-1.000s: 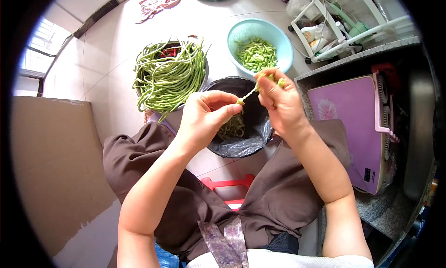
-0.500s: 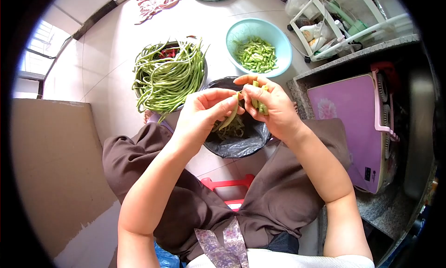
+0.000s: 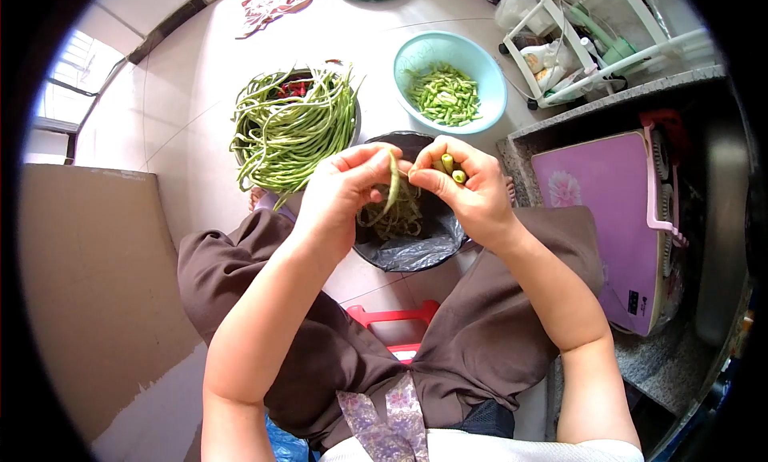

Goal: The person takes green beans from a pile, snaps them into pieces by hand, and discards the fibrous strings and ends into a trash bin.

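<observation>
My left hand point(image 3: 342, 192) pinches a green bean point(image 3: 393, 182) that hangs down from the fingertips. Close beside it, my right hand point(image 3: 474, 188) is curled around several short bean pieces point(image 3: 447, 162), their cut ends showing; its thumb and index finger press together near the top of the bean. Both hands are above a bin lined with a black bag point(image 3: 412, 254), which holds stringy bean scraps point(image 3: 398, 222). Beyond the left hand, long green beans point(image 3: 296, 138) fill a round container. A light blue basin point(image 3: 494, 102) holds short bean pieces point(image 3: 446, 96).
A red stool point(image 3: 392, 314) shows between my knees. To the right are a purple board point(image 3: 588, 222) on a stone shelf and a white rack point(image 3: 588, 54) with bottles and bags. A cardboard panel point(image 3: 96, 254) stands at the left; a patterned cloth point(image 3: 276, 2) lies on the floor.
My right hand has turned and closed more, so the bean pieces now point their ends toward me. The left hand's bean hangs more upright, and the fingertips have shifted slightly.
</observation>
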The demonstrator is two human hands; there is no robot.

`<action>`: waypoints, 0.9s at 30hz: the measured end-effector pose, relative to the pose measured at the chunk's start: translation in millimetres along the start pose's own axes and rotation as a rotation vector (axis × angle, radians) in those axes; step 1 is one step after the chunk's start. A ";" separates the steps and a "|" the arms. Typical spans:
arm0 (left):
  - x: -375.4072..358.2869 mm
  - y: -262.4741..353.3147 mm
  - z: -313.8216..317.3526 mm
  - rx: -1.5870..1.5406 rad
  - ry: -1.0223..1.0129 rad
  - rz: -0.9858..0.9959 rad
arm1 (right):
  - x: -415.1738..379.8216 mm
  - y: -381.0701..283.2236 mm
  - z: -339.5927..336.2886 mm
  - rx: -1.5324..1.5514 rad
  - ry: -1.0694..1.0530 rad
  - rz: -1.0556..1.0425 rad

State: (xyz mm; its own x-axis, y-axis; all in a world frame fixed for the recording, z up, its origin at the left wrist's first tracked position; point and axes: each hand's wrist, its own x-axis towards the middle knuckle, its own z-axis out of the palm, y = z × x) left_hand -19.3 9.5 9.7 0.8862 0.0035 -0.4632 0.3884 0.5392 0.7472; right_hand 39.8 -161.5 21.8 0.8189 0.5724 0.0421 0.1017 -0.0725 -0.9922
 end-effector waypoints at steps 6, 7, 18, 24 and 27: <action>6.2 4.2 -5.8 -0.098 0.177 0.099 | -2.9 -1.5 -4.4 0.105 -0.342 0.238; 5.8 5.2 -5.6 -0.109 0.222 0.111 | -2.3 -1.5 -5.1 0.059 -0.376 0.252; 4.8 4.3 -7.4 -0.163 0.208 0.133 | -6.1 7.6 -5.3 -0.576 -0.447 0.243; 3.1 -1.1 -0.3 -0.185 0.190 0.127 | -2.6 15.3 -4.9 -0.163 -0.137 0.213; 2.4 -7.2 3.1 -0.194 0.166 0.130 | -2.2 12.1 -1.1 0.066 -0.038 0.193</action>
State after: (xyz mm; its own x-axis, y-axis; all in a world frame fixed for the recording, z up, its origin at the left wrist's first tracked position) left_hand -19.2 3.0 4.6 0.8658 0.2122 -0.4532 0.2045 0.6765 0.7075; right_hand 39.9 -164.5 9.9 0.7974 0.5840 -0.1524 -0.0931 -0.1305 -0.9871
